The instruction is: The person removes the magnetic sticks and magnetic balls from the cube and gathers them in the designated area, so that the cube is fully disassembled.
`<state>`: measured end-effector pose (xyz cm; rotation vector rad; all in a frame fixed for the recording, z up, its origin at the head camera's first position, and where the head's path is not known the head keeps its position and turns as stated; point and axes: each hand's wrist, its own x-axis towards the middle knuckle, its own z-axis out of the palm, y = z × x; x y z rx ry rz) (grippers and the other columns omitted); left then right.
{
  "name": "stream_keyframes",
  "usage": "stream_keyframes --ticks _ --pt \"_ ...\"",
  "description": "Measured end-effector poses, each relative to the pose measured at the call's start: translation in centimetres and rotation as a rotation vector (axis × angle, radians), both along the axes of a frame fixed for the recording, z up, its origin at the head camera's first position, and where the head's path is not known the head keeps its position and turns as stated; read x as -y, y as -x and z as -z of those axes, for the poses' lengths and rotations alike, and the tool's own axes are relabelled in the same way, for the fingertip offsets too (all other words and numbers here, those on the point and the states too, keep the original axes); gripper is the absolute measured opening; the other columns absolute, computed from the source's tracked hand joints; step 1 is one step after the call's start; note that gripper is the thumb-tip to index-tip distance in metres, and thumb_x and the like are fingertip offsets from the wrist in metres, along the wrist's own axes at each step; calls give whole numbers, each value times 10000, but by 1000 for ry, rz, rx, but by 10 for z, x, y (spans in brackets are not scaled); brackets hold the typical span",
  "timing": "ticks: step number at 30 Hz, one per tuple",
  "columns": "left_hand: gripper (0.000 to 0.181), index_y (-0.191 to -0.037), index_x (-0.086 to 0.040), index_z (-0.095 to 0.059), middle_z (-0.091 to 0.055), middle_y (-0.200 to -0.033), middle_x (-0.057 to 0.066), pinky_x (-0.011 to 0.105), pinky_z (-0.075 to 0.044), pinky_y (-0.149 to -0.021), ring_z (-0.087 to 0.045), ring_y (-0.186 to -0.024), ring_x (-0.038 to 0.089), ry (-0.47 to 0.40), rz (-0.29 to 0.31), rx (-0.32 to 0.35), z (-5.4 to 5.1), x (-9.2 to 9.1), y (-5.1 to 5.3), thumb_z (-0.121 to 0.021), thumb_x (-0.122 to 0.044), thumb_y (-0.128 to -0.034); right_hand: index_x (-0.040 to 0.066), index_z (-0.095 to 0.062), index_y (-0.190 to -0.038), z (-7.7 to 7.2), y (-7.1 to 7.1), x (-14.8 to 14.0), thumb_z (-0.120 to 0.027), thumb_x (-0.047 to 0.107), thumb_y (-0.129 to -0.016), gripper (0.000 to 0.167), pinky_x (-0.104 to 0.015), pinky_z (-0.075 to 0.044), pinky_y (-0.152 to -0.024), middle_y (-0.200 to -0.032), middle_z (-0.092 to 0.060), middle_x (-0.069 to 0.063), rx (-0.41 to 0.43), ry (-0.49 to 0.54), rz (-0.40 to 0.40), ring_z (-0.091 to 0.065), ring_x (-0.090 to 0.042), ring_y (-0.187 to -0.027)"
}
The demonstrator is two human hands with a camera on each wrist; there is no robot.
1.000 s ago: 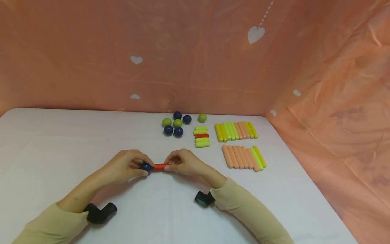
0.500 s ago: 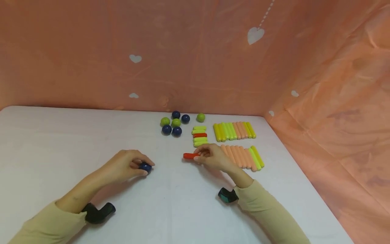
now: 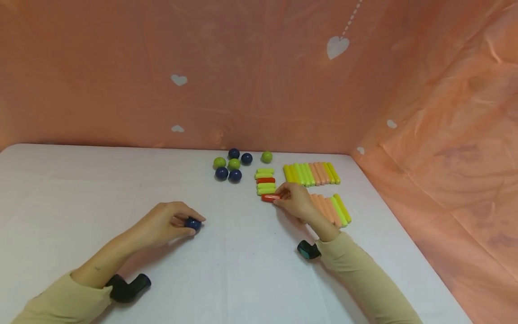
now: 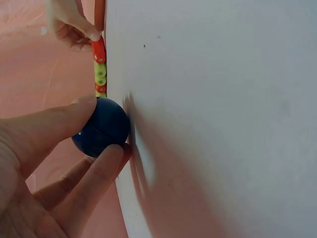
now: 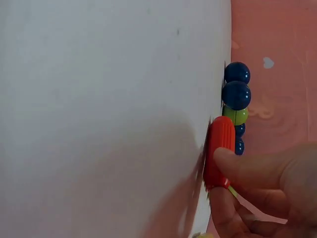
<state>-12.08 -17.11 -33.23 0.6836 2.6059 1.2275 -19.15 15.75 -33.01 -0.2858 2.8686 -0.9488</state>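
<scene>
A dark blue ball (image 4: pixel 103 130) is pinched between the thumb and fingers of my left hand (image 3: pixel 166 224), low over the white table at left of centre. My right hand (image 3: pixel 296 200) holds a short red stick (image 5: pixel 218 151) by its right end, thumb on one side and fingers on the other. In the head view this red stick lies level, just in front of a short column of yellow-green sticks (image 3: pixel 266 185) with another red stick (image 3: pixel 265 180) among them. I cannot tell whether the held stick touches the table.
Behind stand several blue balls (image 3: pixel 235 176) and green balls (image 3: pixel 220 163), with one green ball (image 3: pixel 266 156) apart. To the right lie two rows of longer sticks, a back row (image 3: pixel 313 174) and a front row (image 3: pixel 336 210) partly hidden by my right hand. A peach curtain (image 3: pixel 259 90) borders the table.
My right hand has carried the red stick away from the blue ball, rightward and back to the front of the short column. The left hand has stayed in place with the ball.
</scene>
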Motion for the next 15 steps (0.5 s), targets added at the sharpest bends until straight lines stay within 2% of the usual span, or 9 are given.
stream_keyframes --ticks 5,11,15 --pt "261 -1075 -96 -722 -669 -1072 119 312 -565 -739 -681 -901 214 -9 -3 13 0 0 0 -750 -95 -816 -3 -638 -1005 2 4 4 -733 87 -837 213 -334 -533 -800 -948 -660 -126 4 23 40 -603 -227 -855" --pt "270 -1076 -74 -719 -671 -1047 126 300 -567 -719 -688 -876 218 -19 3 -6 2 1 -2 -756 -95 -809 5 -616 -1004 1 5 8 -748 93 -823 241 -336 -542 -810 -966 -654 -132 21 53 58 -607 -233 -867" --pt "269 -1074 -85 -724 -675 -1047 119 309 -561 -719 -684 -866 204 -11 -24 -5 0 3 -3 -757 -101 -808 6 -628 -1043 -1 4 9 -753 118 -821 279 -367 -537 -847 -1013 -657 -139 -8 54 63 -623 -255 -925"
